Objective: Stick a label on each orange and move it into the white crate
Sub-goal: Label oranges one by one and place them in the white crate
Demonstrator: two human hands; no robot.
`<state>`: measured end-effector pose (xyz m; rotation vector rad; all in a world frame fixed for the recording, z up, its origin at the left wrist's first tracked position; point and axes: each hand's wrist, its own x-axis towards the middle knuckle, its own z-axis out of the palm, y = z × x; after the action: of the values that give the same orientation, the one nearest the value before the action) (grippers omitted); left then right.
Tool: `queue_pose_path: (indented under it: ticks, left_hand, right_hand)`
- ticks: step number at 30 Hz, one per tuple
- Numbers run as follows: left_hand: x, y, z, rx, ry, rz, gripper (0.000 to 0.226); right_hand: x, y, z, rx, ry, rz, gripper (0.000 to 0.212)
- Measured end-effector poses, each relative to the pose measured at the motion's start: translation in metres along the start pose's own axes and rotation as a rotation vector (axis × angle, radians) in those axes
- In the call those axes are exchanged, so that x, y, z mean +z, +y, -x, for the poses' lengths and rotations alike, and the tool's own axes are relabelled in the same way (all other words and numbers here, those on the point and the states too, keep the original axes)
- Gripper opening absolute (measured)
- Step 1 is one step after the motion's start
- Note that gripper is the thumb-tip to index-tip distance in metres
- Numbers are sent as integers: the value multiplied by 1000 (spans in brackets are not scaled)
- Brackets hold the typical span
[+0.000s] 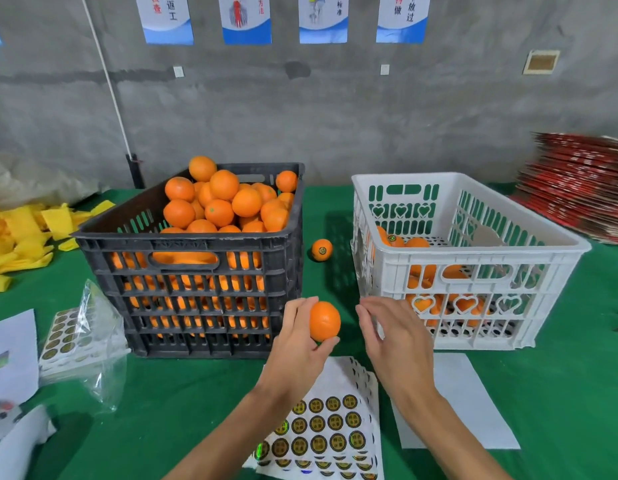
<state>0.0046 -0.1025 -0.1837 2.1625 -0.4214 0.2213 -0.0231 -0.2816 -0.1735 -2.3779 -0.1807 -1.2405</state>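
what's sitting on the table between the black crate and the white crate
One labelled orange lies on the green cloth in the gap between the black crate and the white crate, nearer the far end. The head view shows it.

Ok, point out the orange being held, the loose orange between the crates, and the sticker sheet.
held orange (324,321), head view, middle of its peel.
loose orange (322,249), head view, beside its label.
sticker sheet (330,434), head view, among the gold labels.

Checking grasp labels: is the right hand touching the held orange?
Apart. Head view shows green cloth between the right hand and the orange; only the left hand holds it.
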Motion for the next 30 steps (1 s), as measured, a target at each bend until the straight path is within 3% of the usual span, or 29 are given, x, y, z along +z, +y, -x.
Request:
queue_pose_path:
  ticks: [2,7,11,14,18,21,24,27,30]
  left_hand:
    - [-9,19,-10,79,36,13,62]
    - [-32,62,-45,248,97,-118,61]
    - [-43,100,-74,350,145,-247,58]
    - [-37,135,-96,464,180,-234,56]
    - [-24,172,-120,502,24,-166,48]
    - [-33,173,-132,460,-31,-279,56]
    - [-71,155,-139,475,115,-407,43]
    - [-127,124,-149,292,214,-526,31]
    - [-191,76,-159,-149,61,-701,41]
  right_hand:
    - [-1,-14,-19,-31,60,-6,15]
    - [-16,-35,-53,74,2,-269,29]
    - [-32,-42,-78,108,-75,-108,46]
    - [-45,-42,-105,175,-20,14,50]
    - [-57,-26,-134,200,-43,45,57]
    - [-55,-21,-138,122,-58,88,63]
    - [-42,-29,-131,-4,-37,32,63]
    - [-17,-48,-129,-90,1,-107,48]
    - [5,-81,-133,-126,-19,-246,39]
